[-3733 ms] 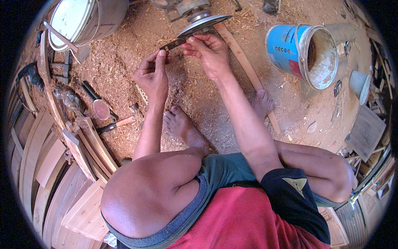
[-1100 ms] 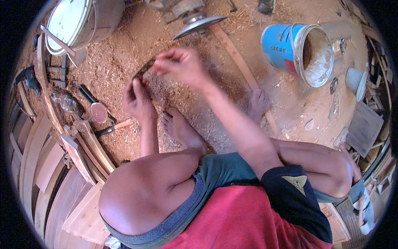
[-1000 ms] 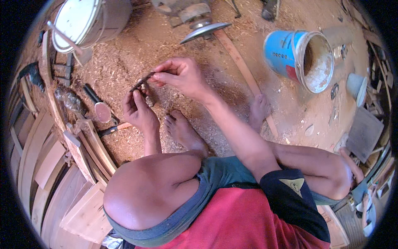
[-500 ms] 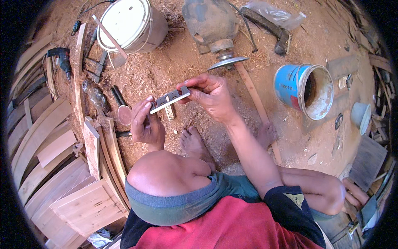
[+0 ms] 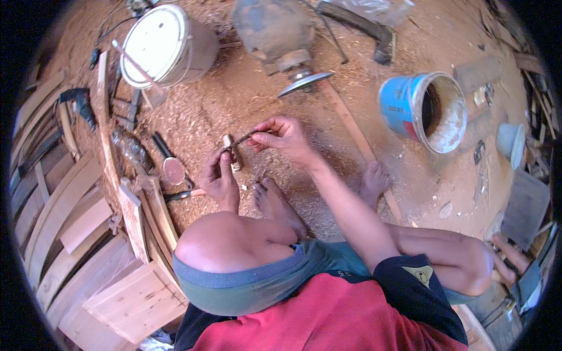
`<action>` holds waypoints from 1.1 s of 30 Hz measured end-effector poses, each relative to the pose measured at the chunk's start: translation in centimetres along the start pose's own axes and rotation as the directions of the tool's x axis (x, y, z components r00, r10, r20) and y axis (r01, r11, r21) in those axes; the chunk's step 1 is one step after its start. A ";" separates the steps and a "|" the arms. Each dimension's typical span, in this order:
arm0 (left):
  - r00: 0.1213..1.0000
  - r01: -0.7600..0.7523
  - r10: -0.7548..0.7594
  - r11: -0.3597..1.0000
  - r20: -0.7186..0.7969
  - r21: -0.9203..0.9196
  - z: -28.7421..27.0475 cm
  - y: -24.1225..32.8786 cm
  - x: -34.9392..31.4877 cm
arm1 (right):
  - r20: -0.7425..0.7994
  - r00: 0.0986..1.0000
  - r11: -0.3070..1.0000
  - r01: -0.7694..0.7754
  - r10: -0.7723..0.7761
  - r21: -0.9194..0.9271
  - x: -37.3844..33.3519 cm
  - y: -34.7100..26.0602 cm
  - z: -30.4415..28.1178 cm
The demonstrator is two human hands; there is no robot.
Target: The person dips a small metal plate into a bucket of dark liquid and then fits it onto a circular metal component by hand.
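Between my two hands is a slotted metal planer blade (image 5: pixel 239 142), turned nearly edge-on so that it looks like a thin dark strip. My left hand (image 5: pixel 221 182) pinches its lower left end between thumb and fingers. The upper right end sits in the fingertips of my right hand (image 5: pixel 283 139). Just beneath the blade, a small pale slotted piece (image 5: pixel 235 161) lies on the shavings-covered ground. Beyond my hands, a motor (image 5: pixel 274 29) carries a round metal disc (image 5: pixel 305 83) on its shaft.
To the left lie a round pinkish piece (image 5: pixel 174 171), a drill (image 5: pixel 82 106) and stacked boards (image 5: pixel 137 298). A lidded white bucket (image 5: pixel 202 55) stands far left, a blue bucket (image 5: pixel 400 108) to the right. A long wooden strip (image 5: pixel 350 121) reaches under my right foot.
The blade has been tilted from showing its slotted face to nearly edge-on. Both hands are slightly lower and keep hold of it. The whole view has shifted a little.
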State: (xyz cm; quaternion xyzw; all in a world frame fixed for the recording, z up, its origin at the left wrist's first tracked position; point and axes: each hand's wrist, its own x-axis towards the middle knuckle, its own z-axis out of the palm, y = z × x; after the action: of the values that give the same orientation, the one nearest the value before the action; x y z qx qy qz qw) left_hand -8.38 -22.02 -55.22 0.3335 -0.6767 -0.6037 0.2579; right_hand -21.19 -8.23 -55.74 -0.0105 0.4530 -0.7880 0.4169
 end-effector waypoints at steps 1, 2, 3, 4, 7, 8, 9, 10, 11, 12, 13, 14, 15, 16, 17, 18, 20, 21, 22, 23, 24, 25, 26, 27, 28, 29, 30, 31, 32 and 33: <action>0.992 0.125 -0.126 0.992 0.007 0.034 -0.1 -1.1 -0.9 | -0.010 1.000 1.000 0.001 -0.001 -0.005 -0.1 1.0 -1.2; 0.981 0.184 -0.188 0.980 0.048 0.080 0.9 -0.9 -1.3 | -0.090 0.996 1.000 -0.026 0.026 -0.003 -0.4 1.9 -2.3; 0.964 0.240 -0.252 0.962 0.086 0.129 2.1 -0.9 -1.5 | -0.170 0.984 0.999 -0.054 0.053 0.001 -0.5 2.7 -3.6; 0.968 0.176 -0.207 0.963 0.145 0.202 3.0 -1.4 -1.4 | -0.190 0.981 0.999 -0.025 0.033 0.046 -0.7 2.7 -4.8; 0.959 0.071 -0.145 0.954 0.243 0.292 6.4 -1.1 0.1 | -0.321 0.947 0.994 0.022 0.014 0.111 -0.8 2.3 -7.4; 0.957 0.079 -0.157 0.952 0.246 0.297 7.3 -1.1 0.8 | -0.328 0.944 0.993 0.015 0.023 0.115 -0.7 1.9 -7.9; 0.955 0.016 -0.101 0.956 0.278 0.293 8.1 -1.2 1.5 | -0.342 0.939 0.986 0.082 -0.028 0.147 -0.6 1.6 -8.4; 0.950 -0.046 -0.046 0.958 0.310 0.284 8.7 -1.3 1.9 | -0.359 0.930 0.973 0.150 -0.079 0.174 -0.5 1.4 -8.7; 0.948 -0.040 -0.054 0.957 0.313 0.286 9.4 -1.1 2.2 | -0.364 0.928 0.974 0.145 -0.073 0.176 -0.4 0.9 -8.8; 0.950 0.028 -0.096 0.974 0.297 0.225 10.0 -0.8 2.3 | -0.378 0.920 0.965 0.185 -0.104 0.184 -0.2 0.4 -8.7; 0.949 0.092 -0.135 0.983 0.286 0.160 10.5 -0.7 2.5 | -0.394 0.908 0.954 0.230 -0.140 0.191 -0.1 0.1 -9.0; 0.953 0.061 -0.108 0.983 0.283 0.173 10.8 -0.7 2.6 | -0.388 0.908 0.947 0.251 -0.160 0.198 0.1 0.0 -9.1; 0.952 0.063 -0.111 0.983 0.286 0.174 11.1 -0.6 2.7 | -0.391 0.907 0.947 0.251 -0.158 0.199 0.2 -0.2 -9.1; 0.953 0.087 -0.120 0.988 0.278 0.129 11.5 -0.4 2.6 | -0.398 0.900 0.941 0.276 -0.181 0.196 0.3 -0.2 -9.2; 0.954 0.110 -0.129 0.990 0.270 0.083 11.8 -0.4 2.6 | -0.403 0.892 0.934 0.300 -0.203 0.194 0.4 -0.2 -9.2; 0.953 0.113 -0.132 0.990 0.274 0.085 12.0 -0.7 2.7 | -0.408 0.891 0.934 0.300 -0.202 0.194 0.4 -0.3 -9.3; 0.948 0.132 -0.126 0.991 0.292 -0.001 12.2 -1.0 2.9 | -0.414 0.892 0.926 0.299 -0.184 0.232 0.5 -0.3 -9.3; 0.947 0.135 -0.129 0.991 0.293 0.001 12.2 -1.1 2.9 | -0.416 0.891 0.926 0.297 -0.181 0.233 0.5 -0.2 -9.3; 0.945 0.142 -0.130 0.990 0.301 -0.019 12.3 -0.7 3.0 | -0.424 0.887 0.919 0.305 -0.180 0.248 0.6 -0.2 -9.2; 0.942 0.149 -0.130 0.988 0.309 -0.039 12.4 -0.5 3.0 | -0.432 0.884 0.912 0.314 -0.179 0.263 0.6 -0.2 -9.2; 0.941 0.151 -0.133 0.988 0.310 -0.038 12.5 -0.6 2.9 | -0.434 0.883 0.913 0.312 -0.177 0.263 0.7 -0.3 -9.1; 0.946 0.140 -0.122 0.989 0.300 -0.039 12.5 -0.7 3.0 | -0.438 0.880 0.911 0.319 -0.183 0.261 0.8 -0.3 -9.1; 0.950 0.129 -0.112 0.991 0.290 -0.041 12.6 -0.7 3.0 | -0.441 0.877 0.909 0.326 -0.189 0.258 0.9 -0.4 -9.0; 0.950 0.130 -0.112 0.991 0.290 -0.041 12.6 -0.8 3.1 | -0.441 0.877 0.909 0.326 -0.189 0.259 1.0 -0.4 -9.0; 0.950 0.131 -0.114 0.991 0.290 -0.040 12.6 -0.8 3.2 | -0.436 0.879 0.905 0.332 -0.194 0.266 1.0 -0.4 -9.0; 0.950 0.132 -0.115 0.990 0.291 -0.040 12.7 -0.9 3.2 | -0.431 0.880 0.900 0.339 -0.200 0.273 1.1 -0.4 -9.0; 0.950 0.133 -0.116 0.990 0.290 -0.039 12.7 -0.9 3.2 | -0.431 0.880 0.901 0.338 -0.199 0.273 1.2 -0.4 -9.1; 0.951 0.117 -0.101 0.993 0.292 -0.034 12.8 -0.8 3.2 | -0.425 0.883 0.901 0.335 -0.197 0.277 1.2 -0.5 -9.2; 0.952 0.100 -0.087 0.995 0.295 -0.030 12.9 -0.7 3.2 | -0.419 0.887 0.901 0.332 -0.196 0.281 1.2 -0.5 -9.4; 0.951 0.101 -0.088 0.994 0.295 -0.029 12.9 -0.6 3.1 | -0.420 0.886 0.901 0.331 -0.195 0.281 1.3 -0.5 -9.5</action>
State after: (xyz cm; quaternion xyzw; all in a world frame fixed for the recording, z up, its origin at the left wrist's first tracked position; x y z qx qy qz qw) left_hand -20.02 -16.12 -57.79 0.2665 -0.6772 -0.6729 0.1328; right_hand -26.07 -2.28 -61.41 0.1536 0.3744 -0.8915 0.2034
